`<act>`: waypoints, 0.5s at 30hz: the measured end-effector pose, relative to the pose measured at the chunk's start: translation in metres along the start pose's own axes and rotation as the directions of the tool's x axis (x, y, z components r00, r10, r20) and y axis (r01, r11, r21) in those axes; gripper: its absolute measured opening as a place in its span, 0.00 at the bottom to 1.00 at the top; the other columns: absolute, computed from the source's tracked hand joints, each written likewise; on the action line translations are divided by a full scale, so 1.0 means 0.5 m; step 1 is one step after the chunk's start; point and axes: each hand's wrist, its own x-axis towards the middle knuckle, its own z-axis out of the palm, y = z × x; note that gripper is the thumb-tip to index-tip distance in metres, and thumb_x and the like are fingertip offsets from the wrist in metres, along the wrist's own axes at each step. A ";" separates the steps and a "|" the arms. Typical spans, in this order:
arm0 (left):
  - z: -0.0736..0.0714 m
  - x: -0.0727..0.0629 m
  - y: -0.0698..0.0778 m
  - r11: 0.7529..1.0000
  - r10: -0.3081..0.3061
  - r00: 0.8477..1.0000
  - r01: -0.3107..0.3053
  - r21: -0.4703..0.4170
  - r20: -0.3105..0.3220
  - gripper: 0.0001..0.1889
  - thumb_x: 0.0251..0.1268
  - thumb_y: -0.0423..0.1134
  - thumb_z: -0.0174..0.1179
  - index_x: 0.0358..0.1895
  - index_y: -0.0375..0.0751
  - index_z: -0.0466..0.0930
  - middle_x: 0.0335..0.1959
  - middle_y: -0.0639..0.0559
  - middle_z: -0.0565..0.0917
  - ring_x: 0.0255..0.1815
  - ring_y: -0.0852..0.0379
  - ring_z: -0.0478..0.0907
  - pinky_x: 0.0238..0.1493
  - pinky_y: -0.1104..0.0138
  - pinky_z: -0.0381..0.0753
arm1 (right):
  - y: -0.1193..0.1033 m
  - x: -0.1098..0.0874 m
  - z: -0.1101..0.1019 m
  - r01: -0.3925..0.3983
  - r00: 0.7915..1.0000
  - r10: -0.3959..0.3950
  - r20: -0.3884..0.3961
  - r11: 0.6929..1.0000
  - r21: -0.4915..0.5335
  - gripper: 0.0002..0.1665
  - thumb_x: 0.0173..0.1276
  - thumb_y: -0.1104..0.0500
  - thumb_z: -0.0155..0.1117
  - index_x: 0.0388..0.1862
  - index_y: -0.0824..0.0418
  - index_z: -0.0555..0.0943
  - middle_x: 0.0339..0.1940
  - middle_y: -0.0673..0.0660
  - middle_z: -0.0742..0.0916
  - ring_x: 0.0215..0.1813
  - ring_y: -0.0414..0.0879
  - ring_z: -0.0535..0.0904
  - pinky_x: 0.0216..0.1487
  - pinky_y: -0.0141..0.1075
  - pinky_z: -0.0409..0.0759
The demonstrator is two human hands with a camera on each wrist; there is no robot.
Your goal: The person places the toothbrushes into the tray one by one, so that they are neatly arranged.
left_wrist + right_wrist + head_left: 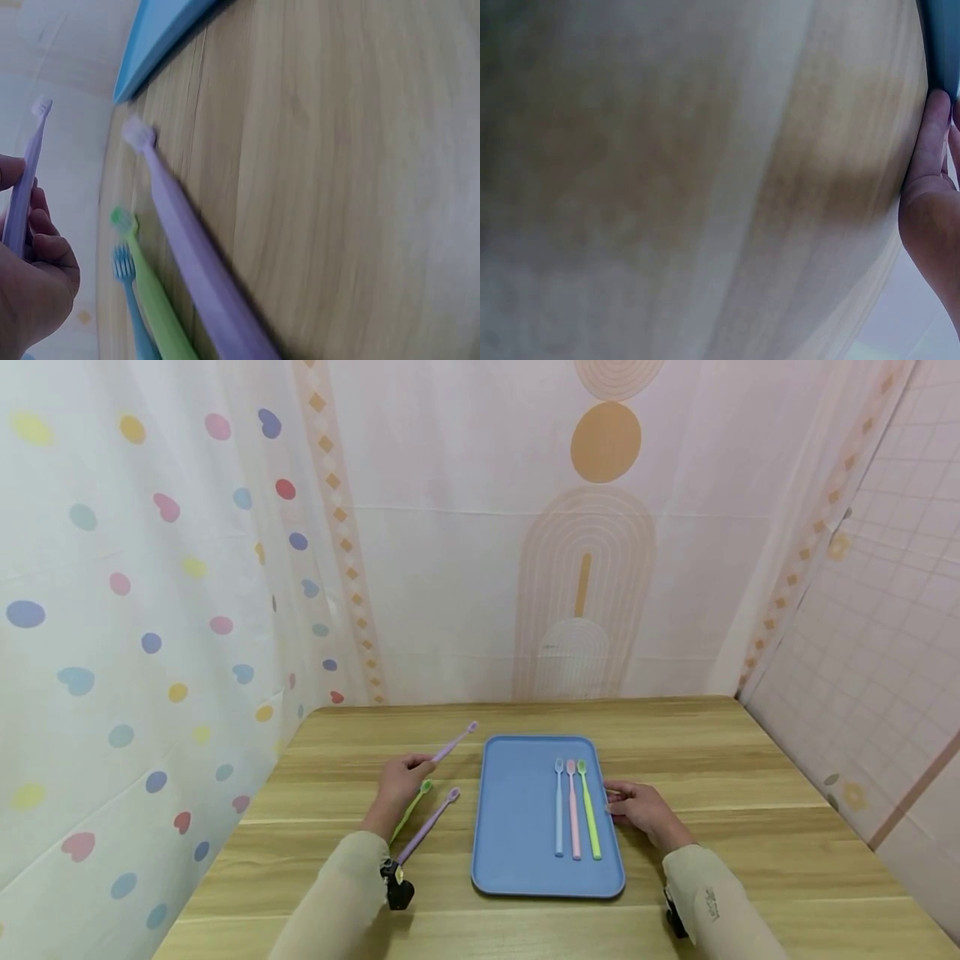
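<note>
My left hand (405, 778) grips a light purple toothbrush (453, 745) by its handle, head pointing up and away, to the left of the blue tray (513, 818). Below that hand a green toothbrush (408, 812) and a darker purple toothbrush (427, 828) lie on the table. Beside the green one, the left wrist view shows a blue toothbrush (133, 304), which the left arm hides from the head view. On the tray lie a blue toothbrush (558, 814), a pink toothbrush (573, 814) and a green toothbrush (591, 818), side by side. My right hand (643, 810) touches the tray's right edge with extended fingers.
The wooden table (697, 735) carries the tray near its middle. Patterned curtains (450, 568) stand behind the table and along both sides. Dark wrist cameras are strapped to both sleeves.
</note>
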 end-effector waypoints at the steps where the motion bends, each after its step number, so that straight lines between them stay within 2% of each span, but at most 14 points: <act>1: 0.005 0.000 0.001 1.000 0.004 1.000 -0.004 -0.003 -0.004 0.12 0.66 0.36 0.62 0.46 0.30 0.86 0.37 0.46 0.83 0.34 0.55 0.72 0.32 0.69 0.71 | 0.000 0.000 0.000 0.003 1.000 -0.003 0.003 1.000 -0.003 0.28 0.65 0.75 0.60 0.66 0.75 0.72 0.47 0.65 0.83 0.43 0.46 0.80 0.45 0.40 0.83; 4: 0.021 -0.003 0.005 1.000 0.024 1.000 -0.024 0.009 -0.015 0.12 0.66 0.36 0.63 0.45 0.30 0.86 0.34 0.47 0.83 0.33 0.55 0.73 0.32 0.67 0.71 | 0.000 0.000 0.001 0.008 1.000 -0.008 0.007 1.000 -0.004 0.29 0.65 0.74 0.61 0.67 0.75 0.71 0.46 0.64 0.83 0.44 0.46 0.80 0.46 0.40 0.83; 8: 0.046 -0.010 0.008 0.999 0.024 0.999 -0.024 0.026 -0.024 0.13 0.66 0.38 0.62 0.45 0.31 0.86 0.37 0.46 0.85 0.40 0.51 0.76 0.39 0.64 0.74 | -0.003 -0.002 0.001 0.013 1.000 -0.013 0.009 1.000 -0.005 0.30 0.65 0.74 0.62 0.67 0.75 0.71 0.45 0.64 0.83 0.44 0.47 0.80 0.47 0.41 0.82; 11: 0.068 -0.020 0.014 0.999 -0.003 1.000 0.003 -0.051 -0.010 0.13 0.67 0.37 0.62 0.45 0.29 0.85 0.39 0.44 0.84 0.43 0.50 0.77 0.43 0.62 0.77 | -0.003 -0.002 0.001 0.010 1.000 -0.010 0.006 1.000 -0.005 0.30 0.65 0.74 0.62 0.67 0.75 0.71 0.44 0.64 0.82 0.44 0.47 0.79 0.47 0.41 0.82; 15: 0.099 -0.033 0.021 0.993 -0.010 1.000 0.008 -0.121 -0.016 0.11 0.66 0.35 0.61 0.44 0.28 0.85 0.34 0.45 0.82 0.34 0.52 0.76 0.35 0.65 0.78 | -0.003 0.000 0.002 0.002 1.000 -0.002 0.006 1.000 -0.004 0.30 0.65 0.74 0.61 0.67 0.75 0.71 0.44 0.63 0.82 0.44 0.47 0.79 0.46 0.41 0.82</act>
